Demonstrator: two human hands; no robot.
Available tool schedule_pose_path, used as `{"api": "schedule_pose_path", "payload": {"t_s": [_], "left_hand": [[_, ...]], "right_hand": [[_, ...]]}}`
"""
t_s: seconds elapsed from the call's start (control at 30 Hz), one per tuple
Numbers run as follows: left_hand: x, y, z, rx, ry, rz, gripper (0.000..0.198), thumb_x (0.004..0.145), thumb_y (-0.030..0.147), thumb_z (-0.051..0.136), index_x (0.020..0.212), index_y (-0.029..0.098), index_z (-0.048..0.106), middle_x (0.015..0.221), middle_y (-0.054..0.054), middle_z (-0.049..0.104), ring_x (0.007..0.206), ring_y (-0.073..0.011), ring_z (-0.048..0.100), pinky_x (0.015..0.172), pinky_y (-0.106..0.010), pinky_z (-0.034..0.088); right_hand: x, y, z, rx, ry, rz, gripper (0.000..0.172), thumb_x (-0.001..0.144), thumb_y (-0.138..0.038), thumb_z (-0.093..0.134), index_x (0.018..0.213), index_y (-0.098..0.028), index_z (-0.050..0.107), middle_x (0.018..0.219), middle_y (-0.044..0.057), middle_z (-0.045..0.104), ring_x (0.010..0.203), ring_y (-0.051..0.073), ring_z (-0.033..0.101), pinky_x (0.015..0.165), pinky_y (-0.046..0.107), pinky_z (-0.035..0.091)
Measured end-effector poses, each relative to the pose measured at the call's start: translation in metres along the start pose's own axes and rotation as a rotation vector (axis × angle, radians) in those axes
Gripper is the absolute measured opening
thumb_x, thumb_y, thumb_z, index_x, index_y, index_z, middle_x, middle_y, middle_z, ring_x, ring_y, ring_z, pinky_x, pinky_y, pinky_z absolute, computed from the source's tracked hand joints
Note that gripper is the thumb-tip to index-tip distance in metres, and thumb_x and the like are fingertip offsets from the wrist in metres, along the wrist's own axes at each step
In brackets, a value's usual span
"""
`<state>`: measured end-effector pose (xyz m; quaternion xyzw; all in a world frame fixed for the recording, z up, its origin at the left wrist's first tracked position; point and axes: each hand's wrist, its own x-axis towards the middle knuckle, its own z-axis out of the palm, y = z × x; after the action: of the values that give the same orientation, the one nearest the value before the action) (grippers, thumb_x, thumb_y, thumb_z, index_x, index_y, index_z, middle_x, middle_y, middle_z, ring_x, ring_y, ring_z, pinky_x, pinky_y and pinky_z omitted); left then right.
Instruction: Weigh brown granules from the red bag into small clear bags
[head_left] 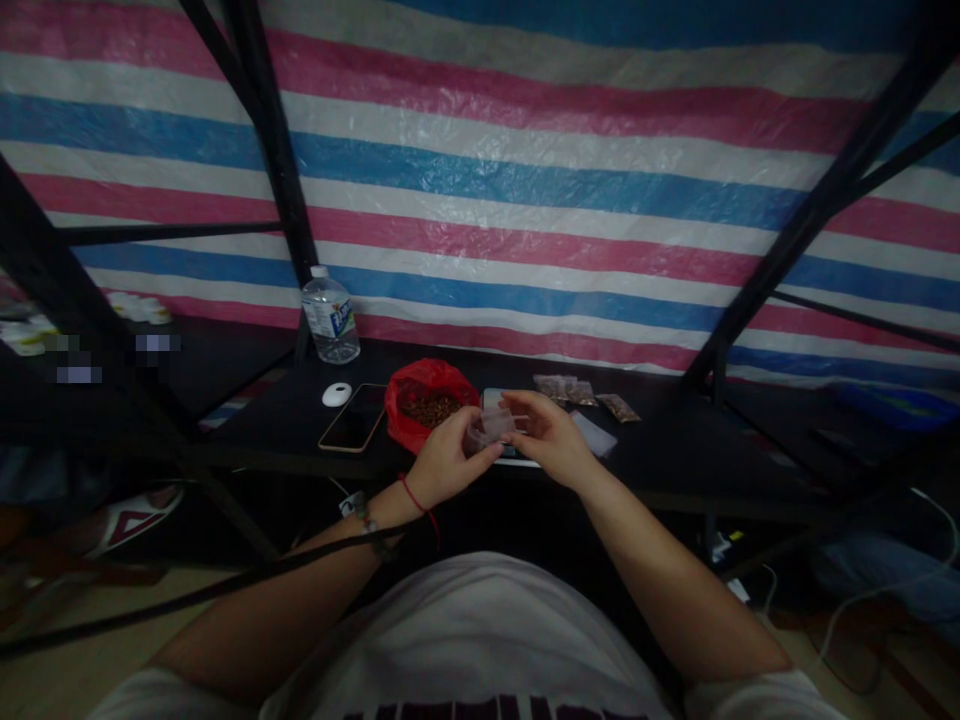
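Plastic bag (491, 428), clear, held between both hands above the near part of the table (660, 440). Left hand (452, 448): thumb and fingers around its left side. Right hand (551, 437): thumb and fingers curled close at its right edge. Contents, if any: cannot tell. Handling, as judged: pinch lightly by the rims, mouth upright; thin film likely to crease or cling. Pale flat device (492, 397) below, partly hidden; avoid leaning on it. Red bag (411, 432) of brown bits (429, 408) beside left hand; small filled bags (618, 407) beyond right.
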<state>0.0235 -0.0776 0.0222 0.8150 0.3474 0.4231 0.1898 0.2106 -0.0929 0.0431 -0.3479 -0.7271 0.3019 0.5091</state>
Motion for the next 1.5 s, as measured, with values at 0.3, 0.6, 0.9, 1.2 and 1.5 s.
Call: {"api": "schedule_pose_path", "payload": {"t_s": [0.3,0.6,0.9,1.2,1.5], "left_hand": [[0.021,-0.026,-0.037,-0.022,0.074,-0.06,0.034,0.084,0.046,0.054,0.101,0.017,0.056,0.096,-0.007,0.067,0.087,-0.0197,0.064,0.079,-0.031,0.049],[0.032,-0.081,-0.061,0.353,-0.07,-0.4,0.056,0.084,0.066,0.036,0.094,0.017,0.06,0.089,-0.011,0.069,0.082,-0.0254,0.065,0.071,-0.031,0.045],[0.034,-0.099,-0.053,0.23,-0.161,-0.537,0.059,0.087,0.065,0.027,0.08,0.017,0.061,0.063,-0.006,0.065,0.066,-0.0237,0.064,0.064,-0.031,0.043],[0.036,-0.117,-0.05,0.03,-0.025,-0.515,0.052,0.087,0.058,0.037,0.089,0.018,0.069,0.095,-0.011,0.071,0.098,-0.0274,0.063,0.084,-0.033,0.045],[0.036,-0.123,-0.03,-0.689,0.067,-0.521,0.044,0.08,0.055,0.055,0.088,0.014,0.067,0.088,-0.011,0.071,0.089,-0.0237,0.064,0.082,-0.032,0.049]], "right_hand": [[0.006,0.017,0.005,-0.017,-0.022,0.075,0.042,0.071,-0.015,0.065,0.113,-0.021,0.06,0.115,0.008,0.055,0.099,0.018,0.061,0.084,0.031,0.053],[0.049,0.062,0.04,-0.476,-0.167,0.129,0.041,0.071,-0.009,0.066,0.111,-0.014,0.065,0.103,0.009,0.066,0.093,0.02,0.061,0.086,0.034,0.048],[0.09,0.071,0.07,-0.813,-0.41,0.108,0.03,0.076,-0.003,0.053,0.098,-0.011,0.071,0.103,0.014,0.069,0.099,0.022,0.062,0.088,0.028,0.045],[0.1,0.09,0.078,-0.751,-0.446,0.177,0.024,0.075,-0.008,0.058,0.095,-0.014,0.071,0.097,0.012,0.072,0.091,0.022,0.065,0.079,0.027,0.046],[0.102,0.103,0.082,-0.542,-0.413,0.285,0.024,0.069,-0.012,0.066,0.092,-0.016,0.07,0.084,0.004,0.072,0.074,0.016,0.065,0.066,0.022,0.046]]}}
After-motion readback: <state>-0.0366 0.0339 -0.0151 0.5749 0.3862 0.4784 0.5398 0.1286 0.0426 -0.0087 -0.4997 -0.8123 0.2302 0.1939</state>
